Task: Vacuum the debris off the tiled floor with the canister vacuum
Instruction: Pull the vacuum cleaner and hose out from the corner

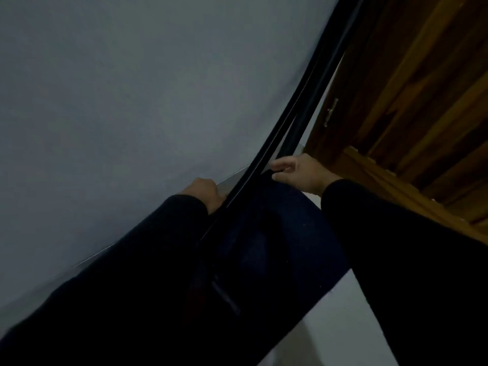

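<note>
The view is dim and tilted. A bulky dark navy object (pixel 266 233) fills the middle between my two arms; I cannot tell what it is. A long black strap (pixel 290 112) with a pale stitched line runs from it up to the top right. My left hand (pixel 204 194) is closed in a fist against the strap's lower part. My right hand (pixel 301 173) curls its fingers over the object's top edge. Pale floor tiles (pixel 343 326) show at the bottom right. No canister vacuum or debris can be made out.
A plain grey wall (pixel 118 101) takes up the left and centre, meeting the floor along a thin skirting line (pixel 92 256). A brown wooden door (pixel 412 101) with a metal handle (pixel 331 112) stands at the right.
</note>
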### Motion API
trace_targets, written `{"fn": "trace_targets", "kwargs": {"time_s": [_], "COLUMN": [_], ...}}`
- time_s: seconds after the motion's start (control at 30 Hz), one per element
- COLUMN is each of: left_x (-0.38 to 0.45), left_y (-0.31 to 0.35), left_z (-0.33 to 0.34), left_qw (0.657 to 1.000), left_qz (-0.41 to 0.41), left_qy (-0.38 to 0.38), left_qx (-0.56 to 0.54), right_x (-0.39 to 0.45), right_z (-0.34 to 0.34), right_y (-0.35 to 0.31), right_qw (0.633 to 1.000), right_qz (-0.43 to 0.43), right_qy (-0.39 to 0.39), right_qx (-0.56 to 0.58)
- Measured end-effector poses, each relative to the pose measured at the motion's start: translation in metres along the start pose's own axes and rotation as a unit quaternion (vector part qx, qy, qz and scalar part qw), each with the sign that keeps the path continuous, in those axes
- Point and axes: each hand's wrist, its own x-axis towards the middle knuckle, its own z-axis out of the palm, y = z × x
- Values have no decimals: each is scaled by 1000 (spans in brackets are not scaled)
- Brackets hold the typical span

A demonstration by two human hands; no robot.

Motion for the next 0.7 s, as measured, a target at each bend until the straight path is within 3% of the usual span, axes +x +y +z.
{"fn": "trace_targets", "kwargs": {"time_s": [0.23,0.57,0.7], "left_x": [25,51,58], "left_y": [-8,-7,-5], "left_z": [55,75,81], "left_qw": [997,974,950], "left_qz": [33,75,42], "left_qy": [39,-13,-22], "left_qx": [-62,-212,-308], "right_x": [29,62,71], "right_z": [39,52,56], "right_y": [29,34,34], "right_qw": [996,996,994], "right_qz": [-50,-61,-59], "right_qy": [62,53,78], "right_qx": [38,31,45]}}
